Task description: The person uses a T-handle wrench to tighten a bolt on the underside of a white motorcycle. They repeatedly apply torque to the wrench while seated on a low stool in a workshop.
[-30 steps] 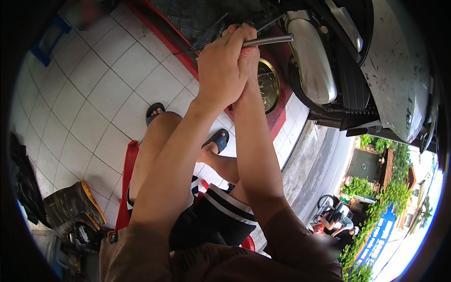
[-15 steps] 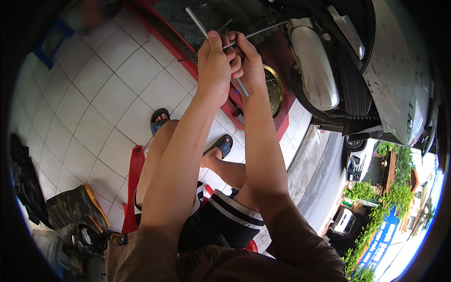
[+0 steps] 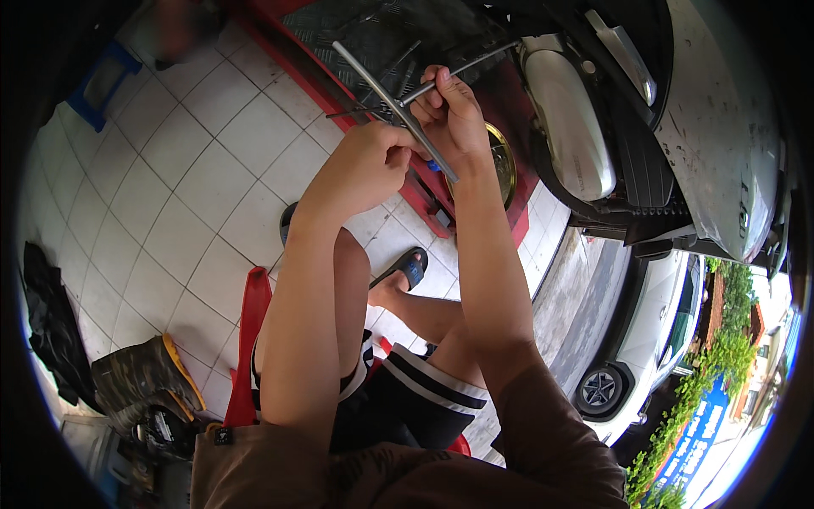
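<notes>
T-handle wrench [image 3: 396, 107] extends toward the silver motorbike casing [image 3: 566, 127]; fingers of the right hand [image 3: 460, 119] clamp its shaft [image 3: 475, 64], while the left hand [image 3: 360, 165] has shifted from the upper half of the crossbar [image 3: 365, 75] to the lower, its fingers' hold unclear, apparently regripping between turns

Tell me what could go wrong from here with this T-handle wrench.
The far end of the T-handle wrench appears at the motorbike, but its seating is unclear, so it might slip. The lower end of the crossbar appears close to the right hand and could knock it if turned. The gold-rimmed tray shows near that hand and might get bumped.
</notes>
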### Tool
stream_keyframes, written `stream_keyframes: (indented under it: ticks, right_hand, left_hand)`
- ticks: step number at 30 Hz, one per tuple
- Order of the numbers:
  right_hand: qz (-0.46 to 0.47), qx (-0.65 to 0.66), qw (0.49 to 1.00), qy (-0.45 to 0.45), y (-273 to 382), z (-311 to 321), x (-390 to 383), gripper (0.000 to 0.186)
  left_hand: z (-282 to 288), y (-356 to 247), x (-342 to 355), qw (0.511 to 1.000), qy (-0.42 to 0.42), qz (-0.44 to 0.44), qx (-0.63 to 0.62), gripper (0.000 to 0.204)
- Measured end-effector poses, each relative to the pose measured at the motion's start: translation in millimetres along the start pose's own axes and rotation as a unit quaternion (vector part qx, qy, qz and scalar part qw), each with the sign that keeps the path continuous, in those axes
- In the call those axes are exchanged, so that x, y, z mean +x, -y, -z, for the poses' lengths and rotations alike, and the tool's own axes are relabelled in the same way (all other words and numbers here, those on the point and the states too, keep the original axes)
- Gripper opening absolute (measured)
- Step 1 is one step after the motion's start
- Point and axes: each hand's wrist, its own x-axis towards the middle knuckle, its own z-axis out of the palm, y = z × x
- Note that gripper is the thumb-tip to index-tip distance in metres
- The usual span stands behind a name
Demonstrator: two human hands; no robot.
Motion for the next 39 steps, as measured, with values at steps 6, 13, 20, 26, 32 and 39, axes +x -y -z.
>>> stream_keyframes:
  ticks: [6,13,20,26,32,39]
  right_hand:
    - [0.014,0.019,1.0,-0.015,2.8,2.5,-0.5,0.023]
    - [0.041,0.037,0.998,-0.035,12.5,3.7,5.8,0.021]
    - [0.047,0.057,0.994,-0.08,12.5,9.4,10.7,0.02]
    - [0.034,0.085,0.993,-0.078,15.2,17.3,9.6,0.019]
    - [0.055,0.123,0.989,-0.061,26.0,15.5,13.6,0.018]
    - [0.01,0.078,0.996,-0.034,14.7,-5.0,0.7,0.02]
  left_hand:
    - [1.0,-5.4,-2.9,0.968,-0.168,0.009,-0.184,0.043]
    - [12.6,-12.0,-13.1,0.946,0.047,-0.074,-0.314,0.055]
    - [8.9,-0.2,-7.3,0.966,0.065,-0.031,-0.248,0.058]
    - [19.0,-9.6,-3.9,0.922,-0.123,0.112,-0.351,0.037]
    - [3.9,-2.4,-3.5,0.98,-0.048,-0.042,-0.188,0.025]
    - [3.6,0.6,5.3,0.968,-0.075,-0.044,-0.237,0.027]
